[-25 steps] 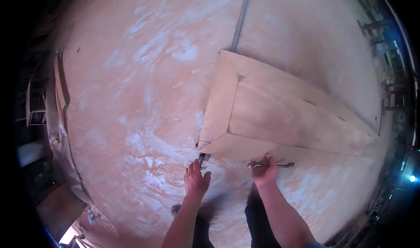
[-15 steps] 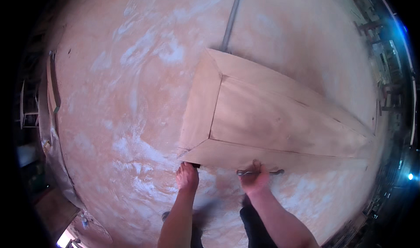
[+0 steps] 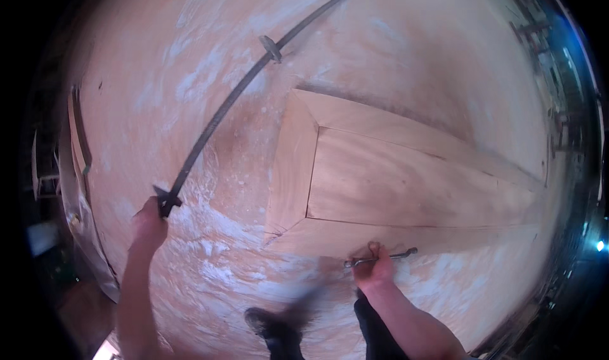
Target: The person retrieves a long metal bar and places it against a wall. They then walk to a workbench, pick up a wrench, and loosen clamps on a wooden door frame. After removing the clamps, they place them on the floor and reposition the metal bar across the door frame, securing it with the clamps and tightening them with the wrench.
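The left hand (image 3: 149, 223) grips the near end of a long dark bar (image 3: 235, 100) lying across the dusty floor (image 3: 406, 49). The right hand (image 3: 374, 268) is closed around a small metal tool (image 3: 387, 256) at the near edge of the wooden frame (image 3: 393, 182)

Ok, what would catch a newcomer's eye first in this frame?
The pale wooden frame panel lying flat on the dusty floor, right of centre. Then the long dark metal bar sweeping from top centre down to the left hand, and the right hand holding a thin metal tool at the panel's near edge.

Matt bare wood panel (image 3: 406, 182); dark rough metal bar (image 3: 222, 116).
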Demonstrator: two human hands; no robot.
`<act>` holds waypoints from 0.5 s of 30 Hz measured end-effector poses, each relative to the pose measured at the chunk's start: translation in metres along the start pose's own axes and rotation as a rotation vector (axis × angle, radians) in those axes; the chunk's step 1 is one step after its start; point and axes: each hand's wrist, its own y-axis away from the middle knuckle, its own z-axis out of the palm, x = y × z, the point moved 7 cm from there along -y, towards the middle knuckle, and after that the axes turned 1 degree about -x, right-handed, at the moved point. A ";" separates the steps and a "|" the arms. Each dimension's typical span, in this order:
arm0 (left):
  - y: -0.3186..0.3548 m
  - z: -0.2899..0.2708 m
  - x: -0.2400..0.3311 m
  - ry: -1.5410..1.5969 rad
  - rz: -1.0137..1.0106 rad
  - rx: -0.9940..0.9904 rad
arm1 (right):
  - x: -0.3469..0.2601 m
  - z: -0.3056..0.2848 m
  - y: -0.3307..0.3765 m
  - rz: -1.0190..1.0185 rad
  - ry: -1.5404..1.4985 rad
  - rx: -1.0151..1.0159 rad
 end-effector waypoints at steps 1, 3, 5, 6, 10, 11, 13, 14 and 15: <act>0.007 -0.031 0.009 0.015 0.036 -0.011 | 0.003 0.001 -0.006 -0.005 0.012 0.042; 0.033 -0.082 0.031 0.058 0.122 -0.056 | 0.004 0.004 -0.017 -0.018 -0.014 0.053; 0.074 -0.114 0.065 0.248 0.067 -0.191 | 0.005 -0.006 -0.028 -0.020 0.010 0.083; 0.100 -0.122 0.087 0.399 -0.047 -0.295 | 0.001 -0.013 -0.028 -0.014 0.052 0.109; 0.198 -0.087 0.128 0.895 -0.281 -0.612 | -0.015 -0.040 0.002 0.158 0.370 -0.076; 0.229 -0.070 0.124 0.882 -0.386 -0.622 | -0.019 -0.023 0.033 0.187 0.362 -0.078; 0.272 -0.083 0.173 0.962 -0.396 -0.673 | -0.035 0.028 0.109 0.235 0.380 -0.121; 0.291 -0.113 0.227 1.044 -0.304 -0.720 | -0.046 0.043 0.142 0.256 0.399 -0.154; 0.318 -0.114 0.229 1.200 -0.426 -0.733 | -0.057 0.055 0.167 0.232 0.443 -0.130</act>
